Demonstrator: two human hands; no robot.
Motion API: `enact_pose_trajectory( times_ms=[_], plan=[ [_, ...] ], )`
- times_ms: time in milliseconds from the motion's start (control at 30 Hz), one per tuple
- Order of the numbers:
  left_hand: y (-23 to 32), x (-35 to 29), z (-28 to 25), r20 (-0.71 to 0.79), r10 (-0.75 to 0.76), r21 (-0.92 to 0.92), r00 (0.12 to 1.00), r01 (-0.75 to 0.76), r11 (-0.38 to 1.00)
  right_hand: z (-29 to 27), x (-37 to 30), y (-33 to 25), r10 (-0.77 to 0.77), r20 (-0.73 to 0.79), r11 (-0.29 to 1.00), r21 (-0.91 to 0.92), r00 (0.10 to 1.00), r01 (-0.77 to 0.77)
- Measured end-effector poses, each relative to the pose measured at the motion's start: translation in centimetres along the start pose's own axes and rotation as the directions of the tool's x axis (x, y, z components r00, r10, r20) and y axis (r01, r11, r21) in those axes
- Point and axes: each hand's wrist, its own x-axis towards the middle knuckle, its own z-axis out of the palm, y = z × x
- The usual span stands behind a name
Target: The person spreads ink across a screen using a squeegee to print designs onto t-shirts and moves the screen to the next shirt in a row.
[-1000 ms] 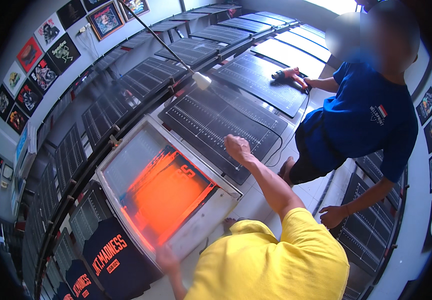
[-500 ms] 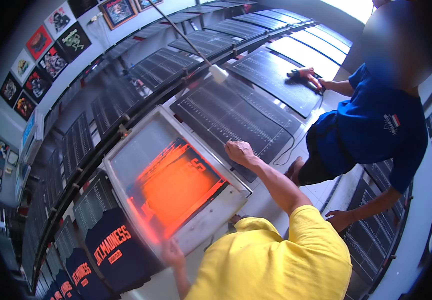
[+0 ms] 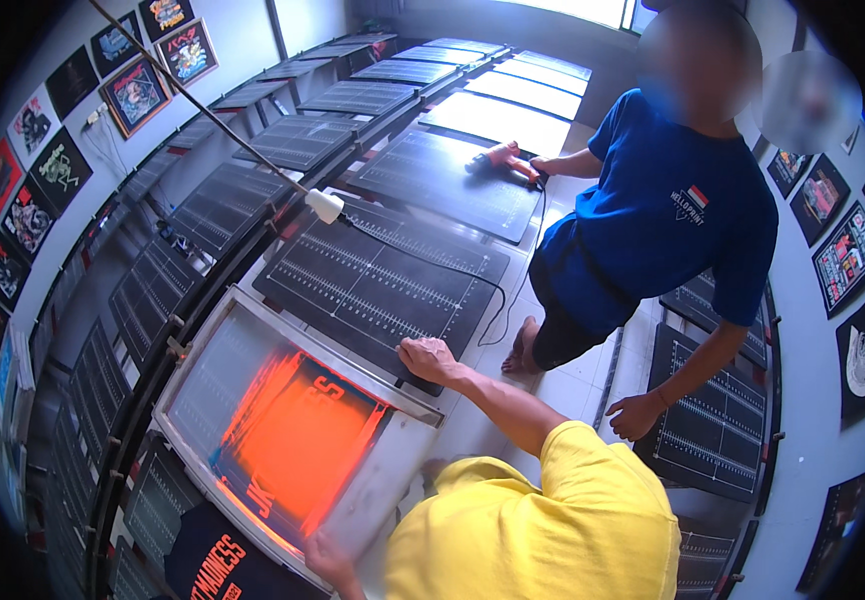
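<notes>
A silk screen frame [image 3: 403, 402] lies over one of the print boards in front of me. Bright orange ink [image 3: 298, 440] covers much of its mesh in a broad streaked patch. My right hand [image 3: 429, 360], reaching from a yellow sleeve, is curled closed near the frame's far right corner; what it may hold does not show. At the frame's near edge is my left hand [image 3: 330, 562], its fingers blurred, so their grip on the edge is unclear. A dark T-shirt [image 3: 215, 570] with orange lettering lies beside the frame at the lower left.
To the right stands a person in a blue shirt [image 3: 668, 210], holding an orange heat gun [image 3: 506, 163] over a print board. A white fitting [image 3: 325, 206] hangs on a rod with a cable above a nearer board [image 3: 383, 270]. Long rows of boards run alongside.
My view has turned, so the scene sits further left. My right hand has come a little nearer the frame's corner. My left hand stays by the near edge.
</notes>
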Motion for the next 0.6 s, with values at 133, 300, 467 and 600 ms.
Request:
enact_pose_trajectory(
  times_ms=[133,300,467,600],
  plan=[
    [-0.6,0.1,0.2,0.008,0.029,-0.013,1.000,-0.029,0.999,0.6,-0.5,0.1,0.086,0.042,0.996,-0.009,0.995,-0.086],
    [-4.6,-0.9,1.2,-0.067,0.183,0.054,0.981,-0.179,0.982,0.3,1.1,-0.8,0.020,-0.111,0.999,-0.023,0.994,-0.023],
    [1.6,-0.1,0.7,-0.018,0.019,-0.027,1.000,-0.020,0.999,-1.1,8.0,-1.8,0.186,-0.168,0.981,0.090,0.968,-0.173],
    [2.0,0.4,-0.2,-0.029,0.087,0.044,0.996,-0.086,0.995,-0.9,9.4,-3.4,0.189,-0.138,0.980,0.094,0.972,-0.177]
  ],
)
